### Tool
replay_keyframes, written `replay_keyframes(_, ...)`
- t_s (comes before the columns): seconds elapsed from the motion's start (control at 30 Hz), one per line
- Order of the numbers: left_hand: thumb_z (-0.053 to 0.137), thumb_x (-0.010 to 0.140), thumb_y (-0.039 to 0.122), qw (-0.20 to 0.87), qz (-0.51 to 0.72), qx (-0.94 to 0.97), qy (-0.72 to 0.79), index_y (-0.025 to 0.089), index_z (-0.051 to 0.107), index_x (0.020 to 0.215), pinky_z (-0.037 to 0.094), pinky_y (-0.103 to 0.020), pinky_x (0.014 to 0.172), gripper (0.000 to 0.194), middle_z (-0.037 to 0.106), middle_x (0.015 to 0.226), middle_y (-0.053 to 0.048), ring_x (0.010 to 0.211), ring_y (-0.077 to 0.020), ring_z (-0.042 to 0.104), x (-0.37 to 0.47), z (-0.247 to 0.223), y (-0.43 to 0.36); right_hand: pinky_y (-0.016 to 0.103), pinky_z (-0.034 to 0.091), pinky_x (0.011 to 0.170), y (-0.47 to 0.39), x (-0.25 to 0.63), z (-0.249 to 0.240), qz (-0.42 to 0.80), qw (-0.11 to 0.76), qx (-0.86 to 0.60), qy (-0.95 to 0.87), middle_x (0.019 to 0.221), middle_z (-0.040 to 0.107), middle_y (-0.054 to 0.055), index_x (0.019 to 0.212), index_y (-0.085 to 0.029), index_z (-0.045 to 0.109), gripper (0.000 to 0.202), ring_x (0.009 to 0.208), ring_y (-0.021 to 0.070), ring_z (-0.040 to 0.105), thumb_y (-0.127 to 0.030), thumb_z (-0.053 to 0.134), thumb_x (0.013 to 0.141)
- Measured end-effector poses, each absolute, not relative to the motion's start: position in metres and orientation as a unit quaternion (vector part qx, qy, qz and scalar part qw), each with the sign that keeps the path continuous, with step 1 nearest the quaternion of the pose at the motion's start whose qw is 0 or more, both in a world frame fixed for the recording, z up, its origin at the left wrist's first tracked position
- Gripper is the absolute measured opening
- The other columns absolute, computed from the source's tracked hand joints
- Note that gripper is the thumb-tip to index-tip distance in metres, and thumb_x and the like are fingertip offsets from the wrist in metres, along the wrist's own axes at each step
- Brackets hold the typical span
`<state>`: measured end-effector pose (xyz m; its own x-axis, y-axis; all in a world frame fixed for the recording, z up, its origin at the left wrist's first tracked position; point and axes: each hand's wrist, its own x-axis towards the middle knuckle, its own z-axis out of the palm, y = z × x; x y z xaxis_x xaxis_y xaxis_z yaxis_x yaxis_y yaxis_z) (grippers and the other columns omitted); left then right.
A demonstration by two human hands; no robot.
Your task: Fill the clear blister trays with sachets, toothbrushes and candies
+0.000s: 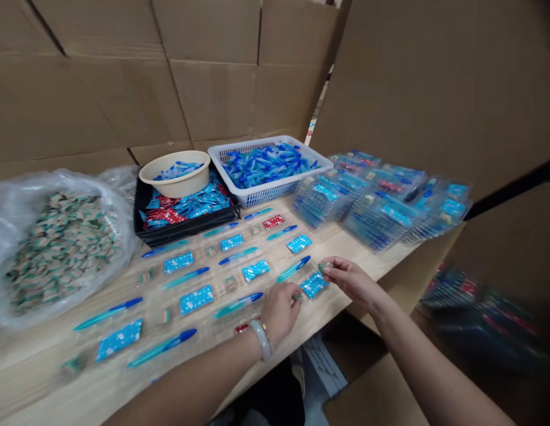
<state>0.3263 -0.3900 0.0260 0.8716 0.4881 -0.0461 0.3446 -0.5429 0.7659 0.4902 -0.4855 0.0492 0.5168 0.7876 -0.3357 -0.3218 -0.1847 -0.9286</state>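
Note:
My right hand point(351, 280) pinches a small green-and-tan wrapped piece point(323, 267) above the right end of the table. My left hand point(280, 313), with a pale bangle at its wrist, has its fingers closed on a similar wrapped piece point(297, 296). Between the two hands lies a blue spotted packet point(314, 285), with a teal pen with a blue cap point(293, 269) just behind it. Rows of clear trays, hard to make out, hold more pens, blue packets point(197, 299) and wrapped pieces point(231, 284). A red packet point(242, 328) is partly hidden by my left wrist.
A plastic bag point(124, 219) full of wrapped pieces stands at left. Behind the rows are a black tray point(186, 223) of packets, a cream bowl point(175, 184) and a white basket point(268, 192) of pens. Filled clear packs point(381, 219) are stacked at right; cardboard walls point(213, 100) enclose the table.

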Motion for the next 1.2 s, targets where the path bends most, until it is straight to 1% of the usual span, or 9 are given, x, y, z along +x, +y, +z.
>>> replay_keyframes(0.1,0.05,0.073,0.014,0.331,0.078,0.917,0.209,0.02,0.058,0.081,0.036,-0.035,0.078,0.013,0.057,0.083,-0.003,0.086,-0.0186,0.048,0.324,0.028,-0.396,0.022,0.036,0.057,-0.487,0.494,0.037,0.461,0.607,-0.615,-0.2,0.059,0.052,-0.004,0.073,-0.017,0.058,0.022,0.055,0.0078,0.046,-0.03,0.068,0.059)
replay_keyframes(0.27,0.047,0.077,0.018,0.322,0.094,0.926,0.173,0.019,0.057,0.091,0.04,-0.032,0.081,0.017,0.052,0.094,-0.005,0.091,-0.0171,0.046,0.318,0.021,-0.395,0.023,0.038,0.059,-0.488,0.491,0.018,0.456,0.588,-0.625,-0.235,0.065,0.054,-0.003,0.077,-0.017,0.058,0.024,0.059,0.009,0.048,-0.031,0.067,0.06)
replay_keyframes(0.4,0.049,0.078,0.022,0.294,0.093,0.944,0.118,0.021,0.051,0.105,0.041,-0.034,0.082,0.027,0.05,0.102,-0.006,0.095,-0.0176,0.045,0.308,0.021,-0.386,0.025,0.039,0.061,-0.489,0.486,0.015,0.445,0.568,-0.64,-0.263,0.067,0.054,-0.002,0.076,-0.018,0.058,0.025,0.061,0.0108,0.049,-0.035,0.066,0.06)
replay_keyframes(0.53,0.045,0.081,0.022,0.225,0.055,0.972,0.048,0.021,0.052,0.101,0.04,-0.036,0.082,0.022,0.053,0.1,-0.005,0.097,-0.0184,0.044,0.3,0.025,-0.381,0.025,0.039,0.061,-0.49,0.482,0.015,0.432,0.56,-0.648,-0.283,0.067,0.053,-0.002,0.075,-0.017,0.057,0.025,0.062,0.0115,0.049,-0.036,0.065,0.06)
replay_keyframes(0.7,0.035,0.085,0.021,0.221,0.054,0.974,0.019,0.017,0.056,0.088,0.042,-0.03,0.079,0.022,0.054,0.097,-0.005,0.092,-0.015,0.047,0.301,0.024,-0.378,0.025,0.039,0.062,-0.491,0.48,0.008,0.412,0.555,-0.653,-0.309,0.069,0.054,-0.001,0.079,-0.017,0.056,0.023,0.064,0.0116,0.048,-0.035,0.062,0.065)
replay_keyframes(0.8,0.037,0.084,0.023,0.2,0.054,0.978,0.011,0.018,0.053,0.098,0.042,-0.033,0.08,0.022,0.054,0.101,-0.006,0.095,-0.0173,0.047,0.302,0.025,-0.378,0.025,0.039,0.062,-0.49,0.479,0.004,0.404,0.555,-0.655,-0.315,0.07,0.054,-0.001,0.08,-0.017,0.056,0.024,0.064,0.0119,0.048,-0.036,0.061,0.065)
replay_keyframes(0.93,0.041,0.083,0.026,0.16,0.043,0.986,-0.013,0.019,0.047,0.111,0.039,-0.037,0.083,0.029,0.053,0.108,-0.006,0.104,-0.0214,0.044,0.299,0.025,-0.379,0.026,0.039,0.063,-0.491,0.476,0.003,0.4,0.55,-0.661,-0.319,0.07,0.055,0.0,0.08,-0.017,0.056,0.026,0.065,0.0126,0.049,-0.037,0.061,0.064)
replay_keyframes(1.07,0.038,0.084,0.024,0.139,0.034,0.988,-0.056,0.019,0.044,0.114,0.037,-0.035,0.084,0.031,0.05,0.116,-0.007,0.108,-0.0203,0.041,0.299,0.027,-0.378,0.027,0.039,0.063,-0.491,0.478,0.008,0.399,0.536,-0.667,-0.33,0.071,0.055,0.001,0.079,-0.018,0.056,0.025,0.065,0.0131,0.049,-0.037,0.06,0.065)
replay_keyframes(1.2,0.041,0.083,0.026,0.145,0.029,0.987,-0.069,0.017,0.046,0.111,0.036,-0.034,0.084,0.03,0.052,0.112,-0.007,0.106,-0.0194,0.043,0.3,0.029,-0.376,0.027,0.04,0.062,-0.464,0.492,0.019,0.358,0.506,-0.683,-0.387,0.072,0.054,0.001,0.084,-0.019,0.057,0.022,0.066,0.0133,0.049,-0.033,0.057,0.068)
